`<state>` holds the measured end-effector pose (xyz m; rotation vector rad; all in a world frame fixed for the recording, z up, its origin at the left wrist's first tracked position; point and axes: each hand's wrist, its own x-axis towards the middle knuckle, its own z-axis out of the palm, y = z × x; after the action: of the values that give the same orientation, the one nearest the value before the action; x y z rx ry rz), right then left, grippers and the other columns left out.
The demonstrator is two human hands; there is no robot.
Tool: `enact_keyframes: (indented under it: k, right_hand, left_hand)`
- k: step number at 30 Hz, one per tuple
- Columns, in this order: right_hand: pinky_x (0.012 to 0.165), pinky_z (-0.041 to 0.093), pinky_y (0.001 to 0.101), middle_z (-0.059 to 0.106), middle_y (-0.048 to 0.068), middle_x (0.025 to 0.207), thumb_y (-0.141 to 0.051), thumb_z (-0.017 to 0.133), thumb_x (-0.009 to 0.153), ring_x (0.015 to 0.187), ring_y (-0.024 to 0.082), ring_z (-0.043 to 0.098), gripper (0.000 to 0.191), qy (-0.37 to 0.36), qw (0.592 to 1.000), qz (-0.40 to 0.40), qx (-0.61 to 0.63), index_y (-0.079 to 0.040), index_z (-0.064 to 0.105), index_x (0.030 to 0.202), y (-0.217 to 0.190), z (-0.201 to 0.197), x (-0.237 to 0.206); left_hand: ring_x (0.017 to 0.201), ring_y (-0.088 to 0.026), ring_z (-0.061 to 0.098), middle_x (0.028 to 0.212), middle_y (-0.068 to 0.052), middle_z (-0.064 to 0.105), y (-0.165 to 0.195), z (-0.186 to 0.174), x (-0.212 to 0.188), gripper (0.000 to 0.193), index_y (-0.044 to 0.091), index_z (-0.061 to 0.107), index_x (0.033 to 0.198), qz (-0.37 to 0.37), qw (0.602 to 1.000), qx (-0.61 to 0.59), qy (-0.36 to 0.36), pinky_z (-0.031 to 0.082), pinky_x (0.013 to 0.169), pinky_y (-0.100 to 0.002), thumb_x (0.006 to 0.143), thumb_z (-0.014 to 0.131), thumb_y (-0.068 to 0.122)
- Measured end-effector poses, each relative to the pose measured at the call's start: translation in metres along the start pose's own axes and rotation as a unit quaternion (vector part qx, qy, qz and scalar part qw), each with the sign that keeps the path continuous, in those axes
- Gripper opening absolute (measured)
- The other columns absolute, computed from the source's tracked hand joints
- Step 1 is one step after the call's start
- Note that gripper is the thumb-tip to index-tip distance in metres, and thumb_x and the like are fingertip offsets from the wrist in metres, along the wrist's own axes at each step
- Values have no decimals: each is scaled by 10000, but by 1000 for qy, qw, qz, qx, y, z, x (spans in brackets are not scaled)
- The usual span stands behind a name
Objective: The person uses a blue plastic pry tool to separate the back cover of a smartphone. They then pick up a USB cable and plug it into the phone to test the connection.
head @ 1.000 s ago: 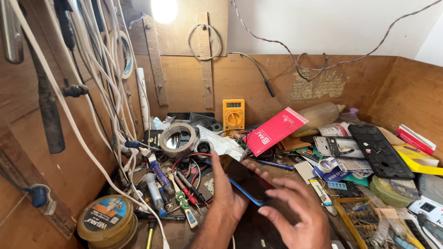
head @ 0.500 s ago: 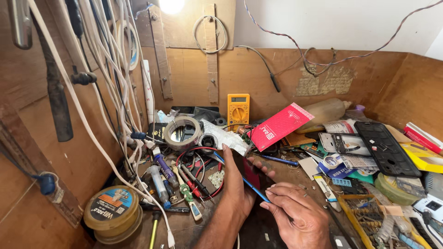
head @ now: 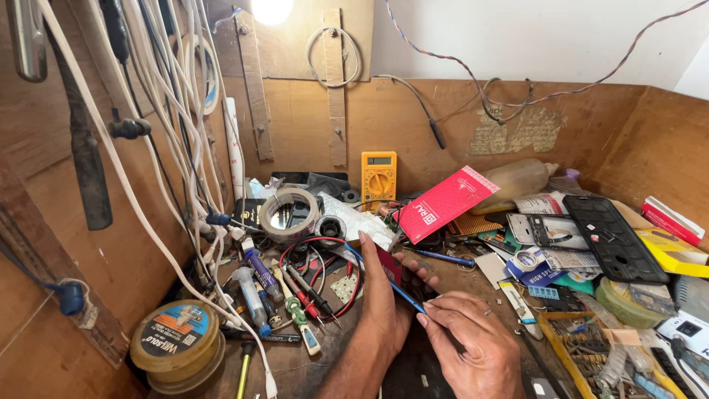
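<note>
Both your hands are drawing in closer over the small dark board than a moment ago.

Your left hand (head: 384, 299) is pinning the board (head: 389, 264) at the bench middle; your right hand (head: 469, 343) is pinching a thin blue-handled tool (head: 384, 277) across it. Red and black probe leads (head: 314, 284), a tape roll (head: 288, 214) and a red card (head: 443, 203) are crowding close, leaving open room only toward you.
</note>
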<state>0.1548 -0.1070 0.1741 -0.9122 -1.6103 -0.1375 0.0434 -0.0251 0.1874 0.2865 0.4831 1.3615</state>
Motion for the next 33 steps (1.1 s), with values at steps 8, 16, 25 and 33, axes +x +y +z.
enact_keyframes:
  k: [8,16,25,33]
  right_hand:
    - [894,547,383,738,112,1014,-80,850,696,1005,275,698,321,-27,998,-51,-20,-3,753,992,6,-4,6]
    - [888,560,369,785,62,1032,-71,880,653,1007,230,732,333,17,990,117,-80,-148,825,972,35,-12,7]
    - [750,658,408,712,128,1188,-118,582,927,899,280,759,461,109,838,462,270,-5,538,1372,76,-15,29]
    - [732,635,430,685,235,1022,-16,628,898,793,319,721,389,53,767,553,321,87,602,1272,104,-27,37]
  left_hand:
    - [849,-226,612,867,-89,594,-2,-6,7,772,65,534,1112,37,998,39,-46,567,747,-459,841,511,787]
    - [1039,-350,692,1169,-163,706,20,-5,5,745,92,558,1279,-17,995,81,-52,583,850,-567,846,553,699]
    - [1058,-354,720,1179,-171,716,21,2,4,369,110,613,1211,-49,990,68,-113,623,867,-570,916,530,316]
    - [984,-325,741,1035,-159,749,27,-2,5,351,36,660,1090,-61,983,128,-117,649,806,-544,895,646,328]
